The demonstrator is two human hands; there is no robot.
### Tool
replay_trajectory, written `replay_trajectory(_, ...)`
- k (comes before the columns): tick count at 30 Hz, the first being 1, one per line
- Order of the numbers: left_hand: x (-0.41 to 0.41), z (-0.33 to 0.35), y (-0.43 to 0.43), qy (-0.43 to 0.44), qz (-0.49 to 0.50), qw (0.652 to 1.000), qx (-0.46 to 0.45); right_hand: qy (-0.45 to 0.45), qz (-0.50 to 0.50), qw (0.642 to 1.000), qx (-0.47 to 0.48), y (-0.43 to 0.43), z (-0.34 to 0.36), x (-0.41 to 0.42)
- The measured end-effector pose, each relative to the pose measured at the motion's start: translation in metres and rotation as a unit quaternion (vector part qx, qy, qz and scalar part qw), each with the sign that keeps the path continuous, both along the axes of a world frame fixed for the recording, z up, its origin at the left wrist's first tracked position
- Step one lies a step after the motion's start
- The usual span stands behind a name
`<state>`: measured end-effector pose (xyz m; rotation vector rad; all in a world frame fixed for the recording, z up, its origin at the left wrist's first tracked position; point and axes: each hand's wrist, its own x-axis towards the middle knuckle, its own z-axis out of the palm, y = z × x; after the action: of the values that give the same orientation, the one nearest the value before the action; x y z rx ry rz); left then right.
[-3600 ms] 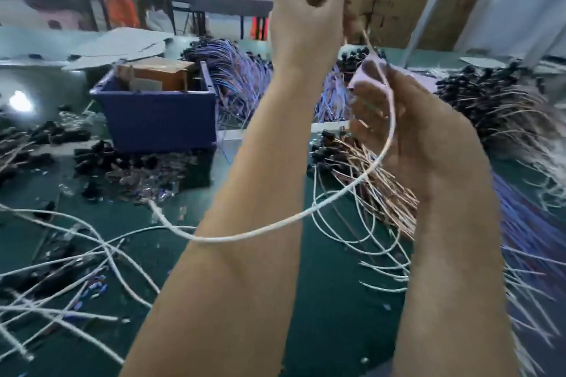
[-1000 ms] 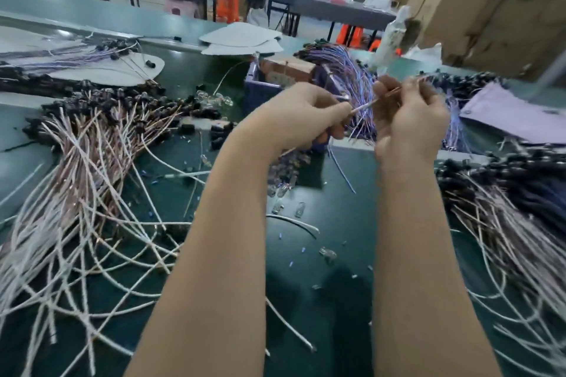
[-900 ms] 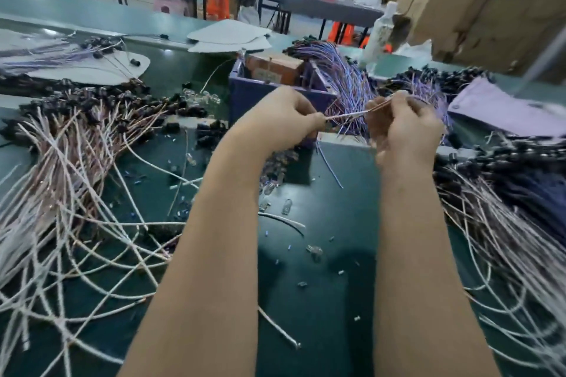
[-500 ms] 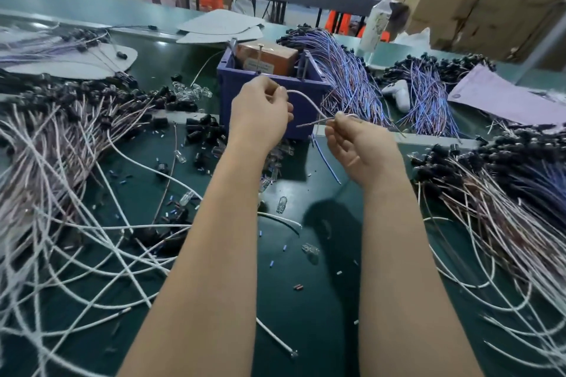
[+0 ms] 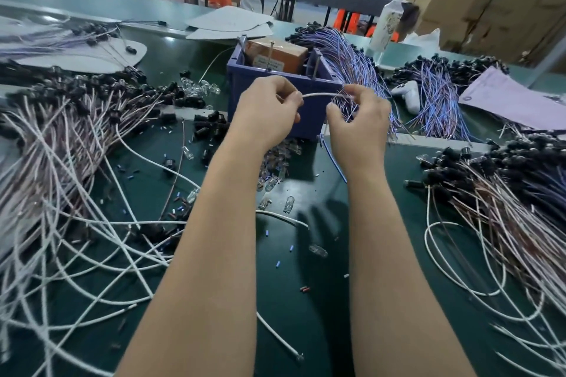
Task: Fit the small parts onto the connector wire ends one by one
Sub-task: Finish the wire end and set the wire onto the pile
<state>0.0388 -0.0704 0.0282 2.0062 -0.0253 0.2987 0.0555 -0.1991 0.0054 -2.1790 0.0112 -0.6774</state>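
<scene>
Thin white braided wire (image 5: 318, 95), arched between left hand (image 5: 267, 110) and right hand (image 5: 356, 122) (each grip pinching it), above blue plastic bin (image 5: 245, 92)

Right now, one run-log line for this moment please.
left hand: pinching white wire | right hand: pinching its other end | wire arched between hands, before blue bin | part fit: cannot tell

Bare mat (image 5: 306, 309) between forearms, passable. White wires (image 5: 76, 254) crowd left, brown wires (image 5: 505, 223) right; blue bin (image 5: 275, 95) blocks ahead.

Blue bin (image 5: 263, 92), dk green table (image 5: 306, 300), white wire (image 5: 318, 95), purple wires (image 5: 352, 61).
</scene>
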Motion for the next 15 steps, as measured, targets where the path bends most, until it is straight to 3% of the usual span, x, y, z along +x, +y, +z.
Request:
replay_trajectory(6,-0.009,0.012,0.001,0.035,-0.016,0.992,0.119,-0.011,-0.045,0.998,-0.048,-0.009,0.002,0.001)
replay_trajectory(10,-0.010,0.017,0.000,0.056,0.097,0.969,0.220,0.009,-0.033,0.999,-0.038,-0.012,-0.002,0.001)
replay_trajectory(15,-0.010,0.016,0.008,-0.002,0.180,0.971,0.156,0.057,0.008,0.994,0.098,-0.020,0.002,-0.001)
